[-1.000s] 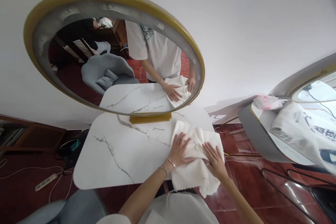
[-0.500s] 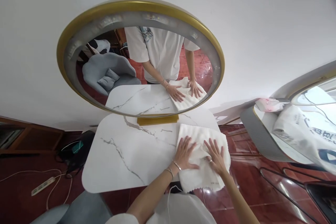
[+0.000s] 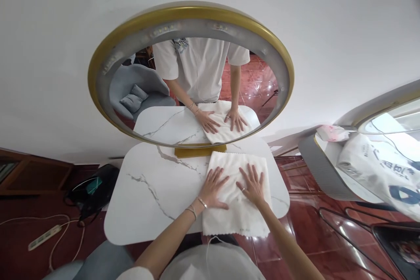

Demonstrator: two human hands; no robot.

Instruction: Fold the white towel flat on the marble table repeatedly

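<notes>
A white cloth with a scalloped edge lies spread over the right half of a white marble-patterned table. Its near edge reaches slightly past the table's front. On the cloth's left part, my left hand rests palm down with spread fingers. My right hand, wearing a ring, lies flat on its right part, fingers also apart. Both hands press on the cloth without gripping it. Behind it, a gold-rimmed oval mirror stands on a gold base and reflects my arms and the cloth.
A second table at the right bears a tissue pack and a white printed bag. On the left floor are a black bag, a power strip and cables. A grey-blue chair sits at the front left.
Both flat hands have slid the cloth leftward across the table, baring the table's right end. The cloth now lies straighter. My view has shifted slightly.
</notes>
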